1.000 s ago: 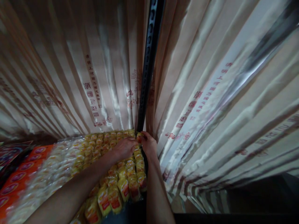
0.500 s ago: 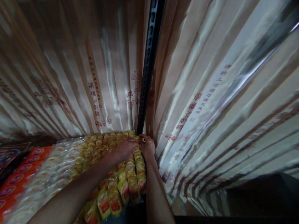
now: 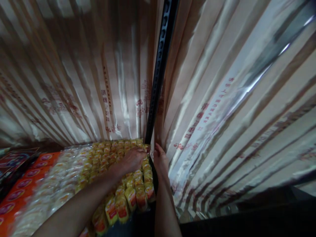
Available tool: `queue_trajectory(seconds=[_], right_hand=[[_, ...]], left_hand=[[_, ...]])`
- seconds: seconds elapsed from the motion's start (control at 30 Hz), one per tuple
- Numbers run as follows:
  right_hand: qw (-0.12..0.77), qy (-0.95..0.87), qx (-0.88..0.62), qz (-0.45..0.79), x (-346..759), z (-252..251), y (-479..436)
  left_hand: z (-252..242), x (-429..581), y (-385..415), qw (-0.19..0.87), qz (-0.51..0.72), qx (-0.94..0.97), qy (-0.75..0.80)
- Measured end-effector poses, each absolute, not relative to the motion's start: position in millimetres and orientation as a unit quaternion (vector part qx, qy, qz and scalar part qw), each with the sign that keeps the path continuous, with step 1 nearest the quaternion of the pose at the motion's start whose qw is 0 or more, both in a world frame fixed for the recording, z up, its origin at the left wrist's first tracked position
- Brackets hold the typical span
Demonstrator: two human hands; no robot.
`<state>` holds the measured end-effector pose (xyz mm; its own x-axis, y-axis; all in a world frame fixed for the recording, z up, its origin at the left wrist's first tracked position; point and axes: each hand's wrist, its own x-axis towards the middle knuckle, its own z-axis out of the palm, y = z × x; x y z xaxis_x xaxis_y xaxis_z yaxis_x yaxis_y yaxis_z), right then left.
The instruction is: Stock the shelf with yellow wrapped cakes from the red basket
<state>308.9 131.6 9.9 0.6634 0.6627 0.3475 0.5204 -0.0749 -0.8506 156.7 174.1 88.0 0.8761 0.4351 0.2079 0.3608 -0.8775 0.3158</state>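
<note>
Rows of small yellow-wrapped snack packets [image 3: 122, 204] stand packed together in front of me. My left hand [image 3: 135, 158] reaches over them to the back right corner, its fingers bent and pressed together on a yellow packet there. How much of that packet it grips is partly hidden by the fingers. Just right of the corner, my right hand [image 3: 161, 159] is raised beside the packets, close to the curtain. Its fingers are a little apart, and I see nothing held in it.
A black perforated metal post [image 3: 158, 65] rises behind the corner. Pleated pale curtains with red print [image 3: 125, 108] hang behind and to the right. Left of the yellow packets lie clear-wrapped pale packets [image 3: 49, 187], then orange packs [image 3: 23, 187]. A dark edge runs along the lower right.
My right hand has drawn off the corner packets, slightly to the right, and its fingers have loosened. The left hand stays on the corner packet. The view has shifted slightly.
</note>
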Motion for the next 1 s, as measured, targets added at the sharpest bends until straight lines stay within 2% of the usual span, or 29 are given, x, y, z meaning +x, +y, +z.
queue_trajectory(seconds=[0.33,0.63,0.8,1.0], right_hand=[[0.573,-0.388,-0.720,0.050,245,50,52],[0.580,-0.435,-0.678,0.120,178,32,-26],[0.550,-0.491,-0.657,0.156,141,21,-66],[0.477,-0.539,-0.659,0.220,105,-6,-106]], left_hand=[[97,140,99,0.178,0.144,0.949,0.215],[88,80,16,0.284,0.174,0.906,0.260],[59,39,-20,0.306,0.178,0.896,0.270],[8,-11,-54,0.360,0.110,0.869,0.320]])
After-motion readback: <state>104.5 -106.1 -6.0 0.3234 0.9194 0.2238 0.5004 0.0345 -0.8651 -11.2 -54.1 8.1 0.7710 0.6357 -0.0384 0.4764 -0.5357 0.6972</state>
